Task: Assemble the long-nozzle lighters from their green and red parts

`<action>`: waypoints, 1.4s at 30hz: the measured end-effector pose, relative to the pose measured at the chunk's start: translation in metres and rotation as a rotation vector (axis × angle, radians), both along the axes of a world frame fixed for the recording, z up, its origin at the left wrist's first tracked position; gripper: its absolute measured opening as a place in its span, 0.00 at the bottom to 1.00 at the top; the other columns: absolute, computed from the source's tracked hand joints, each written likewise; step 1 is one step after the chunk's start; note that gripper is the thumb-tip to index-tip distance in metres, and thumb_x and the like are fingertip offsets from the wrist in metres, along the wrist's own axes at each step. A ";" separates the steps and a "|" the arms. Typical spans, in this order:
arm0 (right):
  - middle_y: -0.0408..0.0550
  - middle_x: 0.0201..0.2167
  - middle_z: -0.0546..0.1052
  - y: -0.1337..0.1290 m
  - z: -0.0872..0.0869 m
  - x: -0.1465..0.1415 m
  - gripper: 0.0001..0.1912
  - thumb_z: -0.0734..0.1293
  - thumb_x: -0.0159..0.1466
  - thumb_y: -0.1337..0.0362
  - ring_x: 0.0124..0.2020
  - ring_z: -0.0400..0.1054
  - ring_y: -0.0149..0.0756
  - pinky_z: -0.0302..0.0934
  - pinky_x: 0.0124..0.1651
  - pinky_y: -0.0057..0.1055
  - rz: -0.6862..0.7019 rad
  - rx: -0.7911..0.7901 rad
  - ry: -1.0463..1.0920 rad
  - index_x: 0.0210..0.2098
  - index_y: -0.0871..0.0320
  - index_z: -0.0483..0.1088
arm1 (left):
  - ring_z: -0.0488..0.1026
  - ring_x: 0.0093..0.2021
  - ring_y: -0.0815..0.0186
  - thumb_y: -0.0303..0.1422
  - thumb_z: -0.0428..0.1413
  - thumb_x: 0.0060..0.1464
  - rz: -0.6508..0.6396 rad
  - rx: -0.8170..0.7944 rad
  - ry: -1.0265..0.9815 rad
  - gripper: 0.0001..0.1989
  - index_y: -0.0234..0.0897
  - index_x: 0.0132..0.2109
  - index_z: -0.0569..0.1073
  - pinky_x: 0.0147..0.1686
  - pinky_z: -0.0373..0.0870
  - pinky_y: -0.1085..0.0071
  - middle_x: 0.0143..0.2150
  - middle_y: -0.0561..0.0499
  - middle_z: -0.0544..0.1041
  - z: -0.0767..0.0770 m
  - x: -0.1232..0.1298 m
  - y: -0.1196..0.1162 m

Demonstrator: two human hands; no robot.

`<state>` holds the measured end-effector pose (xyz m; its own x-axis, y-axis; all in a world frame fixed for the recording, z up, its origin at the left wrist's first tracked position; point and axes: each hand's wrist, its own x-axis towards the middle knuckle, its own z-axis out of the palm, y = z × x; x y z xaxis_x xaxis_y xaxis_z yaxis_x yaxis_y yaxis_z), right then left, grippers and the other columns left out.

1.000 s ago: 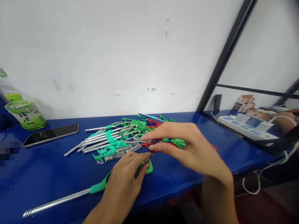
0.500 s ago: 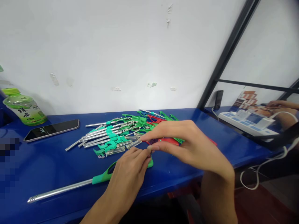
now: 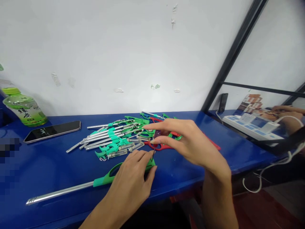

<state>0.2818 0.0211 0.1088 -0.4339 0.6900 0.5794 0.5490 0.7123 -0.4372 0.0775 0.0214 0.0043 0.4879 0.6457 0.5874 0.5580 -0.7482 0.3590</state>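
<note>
On the blue table lies a long-nosed lighter (image 3: 103,181) with a green handle and a metal barrel pointing left. My left hand (image 3: 133,171) is closed over the handle, hiding its middle, and the green butt end shows past the fingers. Above that end, my right hand (image 3: 188,144) pinches a small screwdriver (image 3: 157,135) with a dark purple handle. Its thin shaft points down to the handle by my left fingertips; whether the tip sits in a screw is hidden. Behind my hands lies a pile of lighter parts: metal barrels (image 3: 100,136), teal triggers (image 3: 111,149) and clear tanks (image 3: 118,154).
A phone (image 3: 53,131) and a green-capped drink bottle (image 3: 25,108) stand at the left. Red casings (image 3: 212,141) lie behind my right hand. To the right are a black frame (image 3: 234,52), a power strip (image 3: 252,127) and a hanging white cable (image 3: 259,181). A white wall backs the table.
My right hand has risen slightly, and the screwdriver's handle and shaft show more clearly. My left thumb has spread away from the fingers, exposing more of the lighter's butt end.
</note>
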 end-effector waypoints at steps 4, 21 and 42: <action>0.40 0.45 0.88 0.003 -0.002 0.004 0.11 0.74 0.74 0.60 0.43 0.80 0.35 0.70 0.52 0.34 -0.032 0.068 -0.047 0.54 0.49 0.84 | 0.82 0.47 0.53 0.26 0.57 0.67 -0.004 -0.025 -0.011 0.10 0.37 0.53 0.78 0.48 0.82 0.54 0.48 0.45 0.83 -0.001 0.001 0.002; 0.43 0.49 0.86 -0.005 0.003 0.006 0.15 0.66 0.79 0.67 0.50 0.79 0.36 0.69 0.53 0.33 0.029 0.047 -0.086 0.58 0.49 0.81 | 0.82 0.45 0.53 0.25 0.57 0.70 -0.005 -0.019 0.054 0.08 0.36 0.51 0.80 0.47 0.81 0.53 0.45 0.47 0.84 0.001 0.002 0.006; 0.44 0.55 0.84 -0.019 0.010 0.008 0.15 0.70 0.76 0.60 0.51 0.78 0.37 0.70 0.55 0.34 0.059 -0.060 -0.085 0.62 0.49 0.76 | 0.80 0.44 0.56 0.22 0.49 0.73 -0.040 -0.015 0.068 0.15 0.38 0.48 0.80 0.45 0.79 0.61 0.45 0.47 0.83 -0.003 0.000 0.009</action>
<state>0.2898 0.0020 0.1191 -0.5206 0.6943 0.4969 0.5442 0.7183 -0.4335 0.0774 0.0309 0.0011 0.5518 0.6337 0.5422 0.5513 -0.7650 0.3330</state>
